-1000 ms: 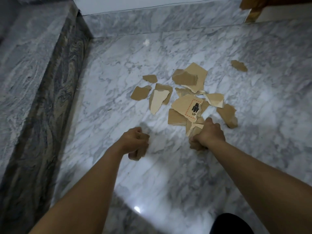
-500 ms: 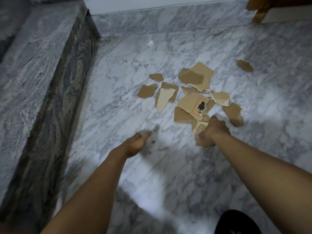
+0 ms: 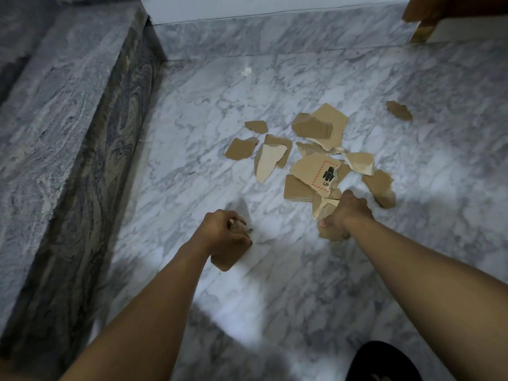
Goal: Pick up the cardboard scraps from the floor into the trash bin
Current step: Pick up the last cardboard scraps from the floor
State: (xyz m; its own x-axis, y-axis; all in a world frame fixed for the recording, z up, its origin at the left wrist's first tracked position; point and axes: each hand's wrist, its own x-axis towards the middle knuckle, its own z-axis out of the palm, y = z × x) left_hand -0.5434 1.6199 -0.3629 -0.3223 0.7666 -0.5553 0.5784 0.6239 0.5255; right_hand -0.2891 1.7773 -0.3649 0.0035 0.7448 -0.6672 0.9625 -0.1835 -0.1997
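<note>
Several torn brown cardboard scraps [image 3: 316,171] lie in a loose pile on the grey marble floor [image 3: 192,160]; one carries a red dashed frame and a black print. A lone scrap [image 3: 399,110] lies off to the far right. My left hand [image 3: 224,235] grips a brown scrap [image 3: 228,257] just above the floor, left of the pile. At the pile's near edge my right hand [image 3: 349,213] is curled round a bunch of scraps [image 3: 327,215]. No trash bin is in view.
A raised marble ledge [image 3: 55,133] with a dark swirled face runs along the left. A white wall base [image 3: 247,9] closes the far side, with a wooden edge [image 3: 420,20] at the top right. A dark shape [image 3: 382,361] shows at the bottom right.
My left hand, whose fingers stretched toward the floor half a second ago, now curls round a scrap. My right hand keeps its bunch at the pile's near edge.
</note>
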